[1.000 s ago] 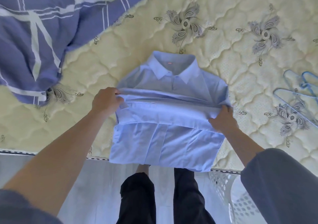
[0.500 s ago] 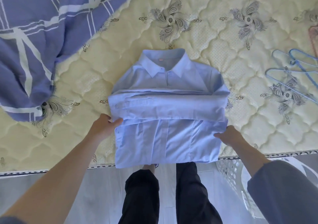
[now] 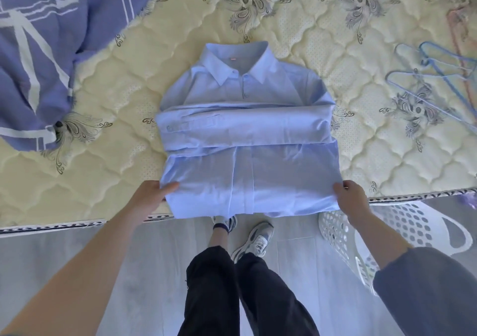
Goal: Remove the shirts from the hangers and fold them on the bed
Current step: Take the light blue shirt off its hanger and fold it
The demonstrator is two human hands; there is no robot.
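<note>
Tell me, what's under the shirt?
The shirt lies on the mattress. The left hand and right hand pinch its near corners, thumbs on top, other fingers hidden. Anything else beneath is covered.

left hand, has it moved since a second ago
Yes. The left hand slid from the folded sleeve toward the near edge of the mattress, and now grips a hem corner of the light blue shirt.

The single head-worn wide-angle camera looks steeply down from close above the bed (image 3: 116, 167) edge and floor (image 3: 38, 258).
</note>
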